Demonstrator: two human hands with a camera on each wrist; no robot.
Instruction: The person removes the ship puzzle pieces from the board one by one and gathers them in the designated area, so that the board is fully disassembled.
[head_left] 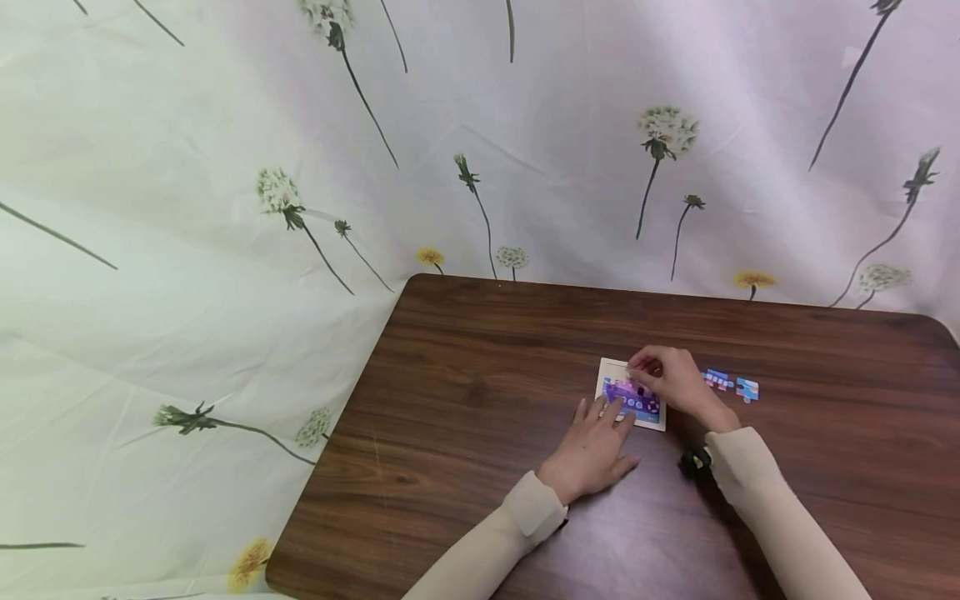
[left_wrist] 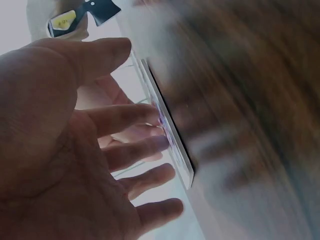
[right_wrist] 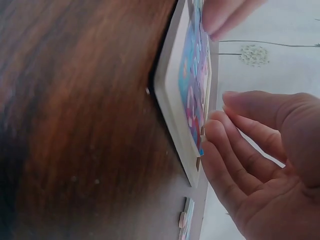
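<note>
A small white-framed puzzle tray (head_left: 609,367) with a purple and blue picture lies on the brown wooden table (head_left: 480,400). My left hand (head_left: 600,417) lies flat with straight fingers, their tips on the tray's near left edge; the left wrist view shows the left hand (left_wrist: 110,150) against the tray's rim (left_wrist: 172,135). My right hand (head_left: 660,375) bends over the tray's far right part. In the right wrist view the right hand's fingertips (right_wrist: 220,135) press the picture's edge near the tray frame (right_wrist: 172,100), thumb apart, no piece visibly held. Two loose puzzle pieces (head_left: 717,379) (head_left: 747,388) lie just right of the right hand.
A pale cloth printed with dandelions (head_left: 225,250) hangs behind the table and falls away on its left. The table's rounded left edge (head_left: 337,433) is near. A black strap (head_left: 693,462) sits on my right wrist. Loose pieces (right_wrist: 186,220) show low in the right wrist view.
</note>
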